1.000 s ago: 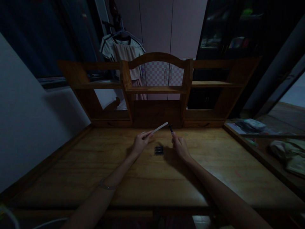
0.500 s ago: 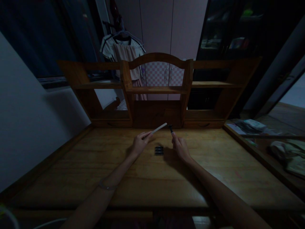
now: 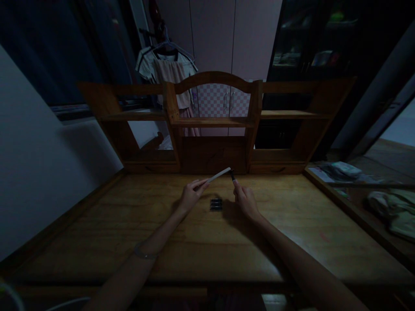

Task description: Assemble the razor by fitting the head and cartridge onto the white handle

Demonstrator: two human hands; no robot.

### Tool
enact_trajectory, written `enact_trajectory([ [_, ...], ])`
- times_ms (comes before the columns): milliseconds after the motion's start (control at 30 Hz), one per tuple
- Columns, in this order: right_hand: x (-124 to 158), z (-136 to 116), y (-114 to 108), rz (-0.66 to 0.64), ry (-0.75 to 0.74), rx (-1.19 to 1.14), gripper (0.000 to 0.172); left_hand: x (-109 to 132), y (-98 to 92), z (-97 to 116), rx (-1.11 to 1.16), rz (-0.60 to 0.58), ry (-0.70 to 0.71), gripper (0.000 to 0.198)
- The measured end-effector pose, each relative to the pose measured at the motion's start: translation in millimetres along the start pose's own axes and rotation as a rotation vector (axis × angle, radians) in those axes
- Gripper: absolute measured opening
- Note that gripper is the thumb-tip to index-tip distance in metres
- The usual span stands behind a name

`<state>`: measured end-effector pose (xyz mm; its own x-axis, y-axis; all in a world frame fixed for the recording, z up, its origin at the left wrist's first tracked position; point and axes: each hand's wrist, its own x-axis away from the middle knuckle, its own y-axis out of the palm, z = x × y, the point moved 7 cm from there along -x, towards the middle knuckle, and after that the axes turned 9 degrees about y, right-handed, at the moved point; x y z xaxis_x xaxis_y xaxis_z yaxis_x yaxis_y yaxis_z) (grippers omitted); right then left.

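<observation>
My left hand (image 3: pixel 190 196) pinches a thin, flat white stick (image 3: pixel 220 174) that slants up to the right. In my right hand (image 3: pixel 245 199), closed around its handle, is a small dark razor (image 3: pixel 232 174) with its head upward. The stick's far end meets or overlaps the razor's head; whether they touch, I cannot tell. On the desk between my hands lies a small black ridged pack (image 3: pixel 216 204), perhaps of spare blades, touched by neither hand.
The wooden desk (image 3: pixel 129 224) has a raised edge on both sides. A wooden shelf unit (image 3: pixel 214 122) with small drawers stands along its back. Clothes (image 3: pixel 171 71) hang behind it at left. Bundled fabric (image 3: pixel 394 211) and plastic-wrapped items (image 3: pixel 345 170) lie beyond the right edge.
The white stick has moved slightly right, its tip coming from just beside the razor's head to right at it. My right hand has barely moved.
</observation>
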<state>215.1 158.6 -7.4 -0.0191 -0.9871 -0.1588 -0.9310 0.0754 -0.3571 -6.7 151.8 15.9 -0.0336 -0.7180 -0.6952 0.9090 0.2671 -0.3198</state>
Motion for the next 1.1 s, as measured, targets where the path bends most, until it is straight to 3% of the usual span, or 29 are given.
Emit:
enact_trajectory([
  [800,-2.4,3.8,1.9,-0.015,-0.007,-0.022,0.058,1.1,5.1,-8.7,-0.013,-0.054,-0.014,0.033],
  [1100,0.0,-1.8,-0.4,0.006,-0.024,0.010,0.059,0.2,4.2,0.4,0.011,-0.042,-0.001,0.032],
])
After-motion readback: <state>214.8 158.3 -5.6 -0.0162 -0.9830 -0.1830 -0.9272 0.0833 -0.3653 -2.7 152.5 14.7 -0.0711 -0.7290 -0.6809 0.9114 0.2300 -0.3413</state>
